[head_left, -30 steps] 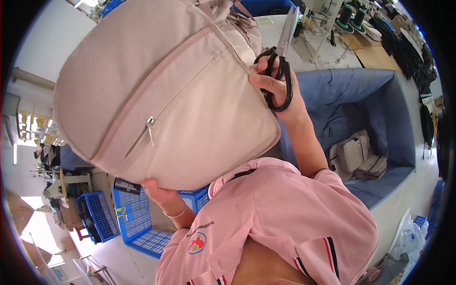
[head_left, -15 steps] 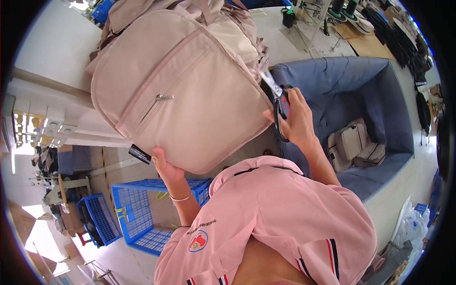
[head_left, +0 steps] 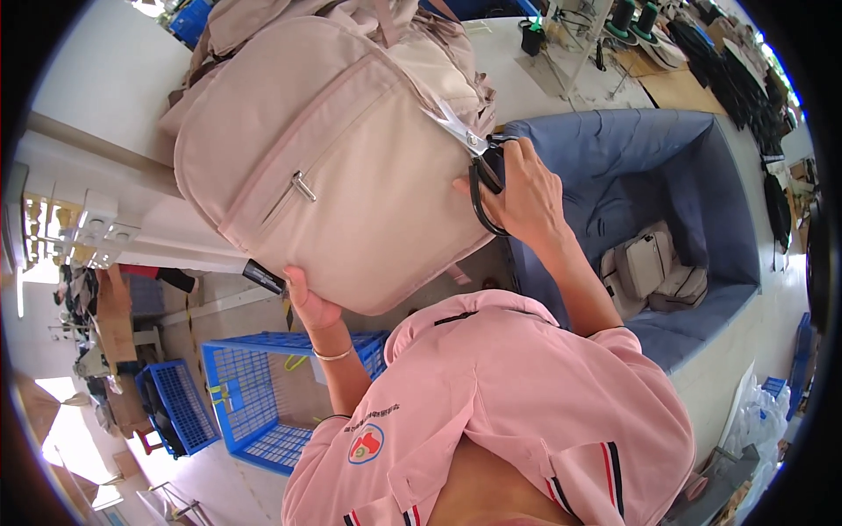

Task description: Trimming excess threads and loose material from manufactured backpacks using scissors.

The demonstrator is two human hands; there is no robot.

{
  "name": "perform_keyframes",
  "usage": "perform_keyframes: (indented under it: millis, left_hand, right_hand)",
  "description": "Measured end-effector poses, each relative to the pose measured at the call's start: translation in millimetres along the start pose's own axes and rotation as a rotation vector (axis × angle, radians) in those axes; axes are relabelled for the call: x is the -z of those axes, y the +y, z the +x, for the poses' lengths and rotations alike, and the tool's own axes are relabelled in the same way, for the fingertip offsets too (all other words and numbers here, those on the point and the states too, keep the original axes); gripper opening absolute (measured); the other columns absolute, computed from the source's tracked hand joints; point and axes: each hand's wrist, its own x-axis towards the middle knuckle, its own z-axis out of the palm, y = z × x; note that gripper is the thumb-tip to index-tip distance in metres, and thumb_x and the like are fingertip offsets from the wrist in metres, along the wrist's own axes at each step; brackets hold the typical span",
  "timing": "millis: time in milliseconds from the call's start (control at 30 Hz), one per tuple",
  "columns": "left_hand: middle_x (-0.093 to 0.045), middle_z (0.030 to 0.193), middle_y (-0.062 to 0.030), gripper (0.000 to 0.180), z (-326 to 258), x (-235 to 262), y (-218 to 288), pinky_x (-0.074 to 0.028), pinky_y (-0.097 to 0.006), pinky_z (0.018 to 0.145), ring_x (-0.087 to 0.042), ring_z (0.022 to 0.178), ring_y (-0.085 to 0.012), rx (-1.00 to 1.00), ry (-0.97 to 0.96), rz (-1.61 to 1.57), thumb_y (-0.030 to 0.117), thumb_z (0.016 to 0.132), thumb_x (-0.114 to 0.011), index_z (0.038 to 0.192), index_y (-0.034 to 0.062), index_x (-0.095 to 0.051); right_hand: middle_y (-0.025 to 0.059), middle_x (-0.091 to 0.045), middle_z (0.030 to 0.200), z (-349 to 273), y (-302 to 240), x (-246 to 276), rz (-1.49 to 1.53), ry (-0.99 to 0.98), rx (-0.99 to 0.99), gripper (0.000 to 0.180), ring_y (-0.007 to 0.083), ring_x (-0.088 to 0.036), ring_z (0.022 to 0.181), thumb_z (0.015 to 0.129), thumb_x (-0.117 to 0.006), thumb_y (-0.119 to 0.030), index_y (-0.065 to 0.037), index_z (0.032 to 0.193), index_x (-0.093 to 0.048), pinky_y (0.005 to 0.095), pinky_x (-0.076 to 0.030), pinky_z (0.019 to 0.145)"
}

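Gripping black-handled scissors [head_left: 474,142], the right hand [head_left: 531,195] sits at 3 o'clock on the pink bag [head_left: 386,184]. The left hand [head_left: 313,305] clamps its edge at 6 o'clock. The bag occupies 11 o'clock in view.

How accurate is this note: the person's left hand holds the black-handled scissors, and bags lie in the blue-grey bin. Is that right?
Not quite: the head view shows the black-handled scissors in the right hand, not the left hand. Bags lie in the blue-grey bin.
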Motion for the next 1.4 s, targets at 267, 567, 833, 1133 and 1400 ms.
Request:
perform_keyframes:
  millis: [267, 567, 833, 1133, 1400]
  left_hand:
    - [-0.049, 0.143, -0.0124, 0.079, 1.7, 0.7, -2.4, -0.042, -0.049, 0.107, -0.049, 0.128, -0.0321, 0.005, 0.012, -0.023, 0.046, 0.088, -0.069, 0.147, 0.0047, -0.035]
    - [-0.048, 0.143, -0.0133, 0.073, -3.1, 1.4, -5.6, -0.040, -0.049, 0.108, -0.049, 0.129, -0.0316, 0.070, -0.015, -0.092, 0.049, 0.094, -0.059, 0.146, 0.0039, -0.035]
    - [-0.050, 0.141, -0.0140, 0.070, -12.3, -11.1, -2.9, -0.043, -0.048, 0.105, -0.052, 0.125, -0.0309, 0.059, 0.028, -0.068, 0.046, 0.096, -0.058, 0.145, 0.0018, -0.036]
    - [-0.068, 0.108, -0.0103, 0.056, -12.6, 10.7, 102.1, -0.056, -0.035, 0.082, -0.067, 0.093, -0.0214, -0.158, 0.161, 0.439, 0.021, 0.077, -0.081, 0.121, -0.0048, -0.059]
    - [-0.064, 0.077, -0.0088, 0.034, 41.7, -98.7, 172.1, -0.046, -0.031, 0.063, -0.059, 0.067, -0.0162, -0.201, -0.734, 1.665, 0.020, 0.074, -0.080, 0.096, -0.0016, -0.067]
  right_hand:
    - [0.0155, -0.056, 0.082, 3.2, 0.1, -5.8, 0.005, 0.017, 0.023, 0.061, 0.0381, -0.060, 0.067, 0.080, -0.074, -0.053, 0.003, 0.086, -0.050, 0.0431, -0.047, 0.057]
    - [0.0150, -0.059, 0.083, 0.2, -0.2, -9.1, 0.021, 0.041, 0.032, 0.058, 0.0354, -0.064, 0.067, 0.080, -0.074, -0.052, 0.002, 0.087, -0.053, 0.0418, -0.049, 0.055]
    - [0.0147, -0.059, 0.077, 4.7, 8.2, -15.4, 0.090, 0.059, -0.059, 0.051, 0.0356, -0.061, 0.064, 0.078, -0.078, -0.045, 0.000, 0.082, -0.054, 0.0411, -0.048, 0.055]
    - [-0.0021, -0.051, 0.066, 24.1, 36.0, -14.9, 0.565, 0.158, -0.116, 0.025, 0.0041, -0.043, 0.058, 0.091, -0.072, -0.022, -0.001, 0.086, -0.059, 0.0228, -0.036, 0.052]
    - [0.0107, -0.068, 0.091, 51.2, -15.5, 2.9, 0.642, 0.169, 0.169, 0.039, 0.0160, -0.062, 0.077, 0.079, -0.080, -0.013, -0.004, 0.113, -0.062, 0.0279, -0.050, 0.072]
